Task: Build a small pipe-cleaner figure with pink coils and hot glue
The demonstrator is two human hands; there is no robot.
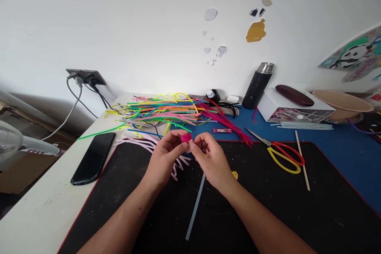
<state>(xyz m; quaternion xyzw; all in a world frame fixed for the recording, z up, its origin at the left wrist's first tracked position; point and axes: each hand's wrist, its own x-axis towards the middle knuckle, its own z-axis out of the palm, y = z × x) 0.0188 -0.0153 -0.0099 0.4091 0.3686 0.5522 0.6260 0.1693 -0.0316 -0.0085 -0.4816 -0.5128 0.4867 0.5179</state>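
Over the black mat, my left hand and my right hand meet. Between their fingertips is a small magenta pipe cleaner coil, wound in stacked rings. The left thumb and fingers pinch it from the left; my right thumb and fingers are closed against its right side. A translucent glue stick lies on the mat below the right hand. Part of a yellow object shows behind the right wrist, its kind hidden. Pale lilac pipe cleaners lie beside and behind the left hand.
Many coloured pipe cleaners are heaped along the wall. Scissors and a wooden stick lie to the right. A black phone is at left. A black flask stands near a white drawer box.
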